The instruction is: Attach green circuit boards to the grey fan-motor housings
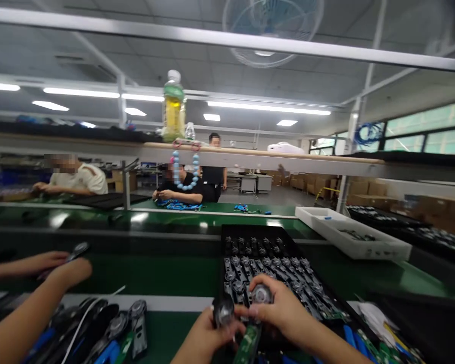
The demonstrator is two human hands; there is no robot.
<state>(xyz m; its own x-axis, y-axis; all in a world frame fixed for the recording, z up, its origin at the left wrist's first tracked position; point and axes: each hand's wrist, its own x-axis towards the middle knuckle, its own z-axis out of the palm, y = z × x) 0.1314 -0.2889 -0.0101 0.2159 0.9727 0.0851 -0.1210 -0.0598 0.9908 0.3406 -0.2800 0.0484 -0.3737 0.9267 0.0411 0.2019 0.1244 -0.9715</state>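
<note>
My left hand [207, 333] is closed around a dark round-headed part [223, 309] with a shiny disc; motion blurs it somewhat. My right hand [288, 308] grips a grey round-headed housing [261, 294], thumb and fingers on its head. Below it a green circuit board [248, 344] hangs between the two hands, apparently joined to the housing. Both hands are close together, over the near edge of a black tray [226, 247] holding rows of similar grey housings [288, 270].
A co-worker's hands [66, 270] hold a similar part at left, above a heap of housings [136, 323] and cables. A white bin [382, 247] with small parts stands right. Circuit boards [387, 349] lie front right. A shelf [250, 157] with a bottle [173, 108] spans ahead.
</note>
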